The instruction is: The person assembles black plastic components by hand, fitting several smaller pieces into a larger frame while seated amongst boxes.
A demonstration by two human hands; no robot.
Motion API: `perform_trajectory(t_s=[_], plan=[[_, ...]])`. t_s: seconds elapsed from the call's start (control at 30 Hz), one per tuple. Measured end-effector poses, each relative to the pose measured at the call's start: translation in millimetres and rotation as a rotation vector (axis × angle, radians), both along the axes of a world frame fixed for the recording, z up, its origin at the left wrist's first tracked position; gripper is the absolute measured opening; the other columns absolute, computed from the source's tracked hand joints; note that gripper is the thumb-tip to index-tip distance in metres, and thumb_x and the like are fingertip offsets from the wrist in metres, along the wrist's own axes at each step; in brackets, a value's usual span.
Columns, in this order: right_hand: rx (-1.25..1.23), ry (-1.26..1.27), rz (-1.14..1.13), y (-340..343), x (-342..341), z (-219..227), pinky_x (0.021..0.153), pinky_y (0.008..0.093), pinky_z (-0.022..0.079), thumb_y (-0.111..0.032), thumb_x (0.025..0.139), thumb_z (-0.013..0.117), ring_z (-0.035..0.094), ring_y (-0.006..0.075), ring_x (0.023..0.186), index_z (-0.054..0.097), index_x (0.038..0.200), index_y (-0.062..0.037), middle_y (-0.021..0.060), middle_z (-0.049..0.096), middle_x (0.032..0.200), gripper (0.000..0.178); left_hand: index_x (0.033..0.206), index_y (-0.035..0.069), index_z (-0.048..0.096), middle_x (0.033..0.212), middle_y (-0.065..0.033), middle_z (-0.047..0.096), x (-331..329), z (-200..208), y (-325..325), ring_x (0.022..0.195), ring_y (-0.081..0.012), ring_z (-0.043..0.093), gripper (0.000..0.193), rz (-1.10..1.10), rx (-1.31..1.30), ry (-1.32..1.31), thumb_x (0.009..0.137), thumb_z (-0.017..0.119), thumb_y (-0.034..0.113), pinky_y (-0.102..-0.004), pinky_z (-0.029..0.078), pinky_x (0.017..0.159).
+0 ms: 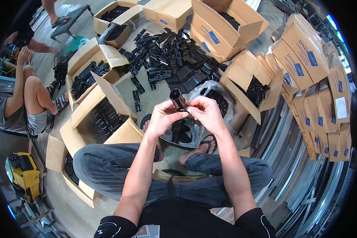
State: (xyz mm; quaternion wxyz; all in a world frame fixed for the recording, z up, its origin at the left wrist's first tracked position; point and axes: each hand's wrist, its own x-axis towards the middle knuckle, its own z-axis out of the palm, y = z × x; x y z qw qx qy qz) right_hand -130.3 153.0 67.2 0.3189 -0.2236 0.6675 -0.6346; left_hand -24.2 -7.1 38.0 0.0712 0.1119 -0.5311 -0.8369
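Between my two hands, above my knees, is a short glossy black plastic part [177,100], shaped like a hollow channel and tilted upward. My left hand [163,118] grips it from the left, the thumb along its lower end. From the right, my right hand [205,113] pinches its lower edge with thumb and fingertips; whether a smaller piece sits in that pinch I cannot make out. Just below my hands a clear plastic bag [193,134] holds more black parts. Past them, a large heap of similar black parts [174,59] lies spread on the floor.
Open cartons with black parts stand around me: one at left [81,129], one farther left [76,67], one at right [238,85]. Another clear bag [226,99] lies beyond my right hand. Stacked cartons [301,59] and long metal profiles [289,166] line the right. A person [18,99] sits at left.
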Motion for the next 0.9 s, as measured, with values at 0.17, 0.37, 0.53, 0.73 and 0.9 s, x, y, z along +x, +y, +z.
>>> perform_trajectory(t_s=[0.17, 0.37, 0.53, 0.73, 0.9], plan=[[0.033, 0.045, 0.019, 1.3, 0.3, -2.9, 0.065, 0.0232, 0.049, 0.000, 0.089, 0.068, 0.059, 0.0057, 0.071, 0.070, 0.102, 0.0038, 0.0022, 0.069, 0.083, 0.014, 0.119, 0.002, 0.068, 0.106, -0.0039, 0.072, 0.4, -6.2, -0.4, 0.098, -0.0116, 0.066, 0.042, 0.012, -0.046, 0.004, 0.079, 0.079, -0.005, -0.0292, 0.053, 0.091], [0.088, 0.280, -0.013, -1.8, 8.5, -11.2, 0.070, 0.0260, 0.050, -0.010, 0.087, 0.069, 0.059, 0.0063, 0.077, 0.069, 0.108, 0.0020, 0.0059, 0.070, 0.090, 0.024, 0.118, 0.002, 0.070, 0.106, -0.0048, 0.073, -5.5, -0.4, 8.7, 0.097, -0.0091, 0.065, 0.039, 0.139, -0.504, -0.124, 0.079, 0.075, -0.003, -0.0267, 0.053, 0.087], [0.056, -0.115, -0.058, -7.5, 11.8, -22.8, 0.053, 0.0225, 0.044, -0.028, 0.089, 0.074, 0.054, 0.0040, 0.061, 0.070, 0.092, -0.0036, -0.0022, 0.063, 0.073, 0.025, 0.108, 0.006, 0.072, 0.099, -0.0170, 0.071, -0.7, 6.4, 18.1, 0.091, -0.0349, 0.069, 0.037, 0.176, -1.115, -0.154, 0.073, 0.077, 0.016, -0.0394, 0.054, 0.081], [-0.004, -0.150, -0.144, -0.3, 3.0, -54.4, 0.050, 0.0206, 0.045, -0.021, 0.090, 0.072, 0.056, 0.0054, 0.055, 0.069, 0.090, -0.0047, -0.0020, 0.063, 0.071, 0.017, 0.113, 0.006, 0.070, 0.097, -0.0137, 0.072, -0.8, 6.5, 23.9, 0.092, -0.0290, 0.070, 0.041, 0.099, -1.192, -0.193, 0.075, 0.078, 0.019, -0.0388, 0.054, 0.082], [-0.127, -0.230, -0.157, 1.0, -1.6, -51.8, 0.046, 0.0212, 0.041, -0.021, 0.089, 0.072, 0.054, 0.0050, 0.053, 0.067, 0.077, -0.0053, -0.0017, 0.062, 0.066, 0.021, 0.122, -0.008, 0.061, 0.101, -0.0075, 0.069, 0.4, -15.5, 2.0, 0.090, -0.0166, 0.069, 0.044, -0.124, -0.539, -0.139, 0.086, 0.076, 0.012, -0.0314, 0.056, 0.081]])
